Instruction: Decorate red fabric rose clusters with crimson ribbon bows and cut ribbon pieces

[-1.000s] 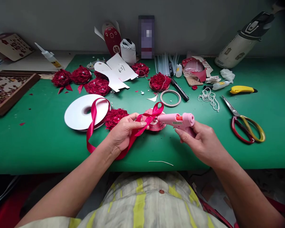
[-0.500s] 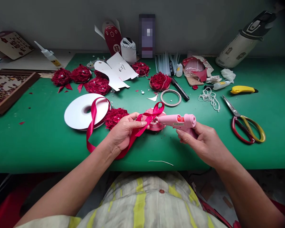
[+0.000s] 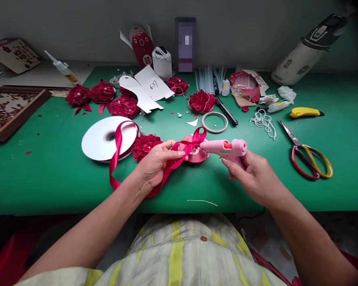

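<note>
My left hand pinches a looped red ribbon between thumb and fingers. The ribbon runs back in a long curve to a white spool on the left. Wrapped in my right hand is the handle of a pink glue gun, its nozzle pointing left, close beside the crossing of the ribbon loop. Beneath the ribbon lies a round pink-red piece. A dark red ruffled flower sits between the spool and my left hand.
Scissors and a yellow cutter lie at the right. Behind are a tape roll, black marker, white card and more red flowers. A wooden tray stands at left, a bottle at back right.
The glue gun has shifted slightly to the right and up, its nozzle a little farther from the ribbon crossing. My left hand still pinches the ribbon in nearly the same place.
</note>
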Demonstrator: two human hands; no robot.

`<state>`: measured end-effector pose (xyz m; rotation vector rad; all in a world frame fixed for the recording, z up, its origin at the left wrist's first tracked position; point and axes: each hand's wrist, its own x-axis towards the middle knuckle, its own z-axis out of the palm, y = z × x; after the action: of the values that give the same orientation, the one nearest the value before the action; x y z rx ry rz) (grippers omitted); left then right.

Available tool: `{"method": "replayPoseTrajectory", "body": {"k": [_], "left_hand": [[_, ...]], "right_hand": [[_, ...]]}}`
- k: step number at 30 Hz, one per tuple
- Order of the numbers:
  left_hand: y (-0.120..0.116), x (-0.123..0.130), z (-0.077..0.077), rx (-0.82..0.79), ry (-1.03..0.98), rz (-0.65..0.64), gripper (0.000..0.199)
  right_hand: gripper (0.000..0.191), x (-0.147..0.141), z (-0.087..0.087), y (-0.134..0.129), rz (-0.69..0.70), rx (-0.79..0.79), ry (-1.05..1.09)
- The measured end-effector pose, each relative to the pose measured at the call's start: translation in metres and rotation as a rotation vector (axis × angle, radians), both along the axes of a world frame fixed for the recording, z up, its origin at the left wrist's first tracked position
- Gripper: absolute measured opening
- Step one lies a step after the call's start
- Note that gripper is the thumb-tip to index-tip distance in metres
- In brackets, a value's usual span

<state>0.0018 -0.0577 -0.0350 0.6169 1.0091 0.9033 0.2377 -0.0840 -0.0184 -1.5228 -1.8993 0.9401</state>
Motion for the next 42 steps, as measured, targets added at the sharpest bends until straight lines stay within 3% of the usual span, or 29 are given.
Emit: {"method": "replayPoseTrajectory", "body": {"k": [14, 23, 42], "left_hand": [[0.0, 0.0, -0.001, -0.009, -0.003, 0.01, 0.022], [-0.002, 0.002, 0.001, 0.004, -0.01, 0.024, 0.021], [-0.002, 0.002, 0.001, 0.015, 0.025, -0.009, 0.019]], "right_hand": [[0.027, 0.002, 0.002, -0.004, -0.005, -0.167, 0.149], [0.035, 0.007, -0.003, -0.003, -0.047, -0.413, 0.401], [0.038, 0.019, -0.005, -0.01, -0.088, -0.435, 0.441]]}}
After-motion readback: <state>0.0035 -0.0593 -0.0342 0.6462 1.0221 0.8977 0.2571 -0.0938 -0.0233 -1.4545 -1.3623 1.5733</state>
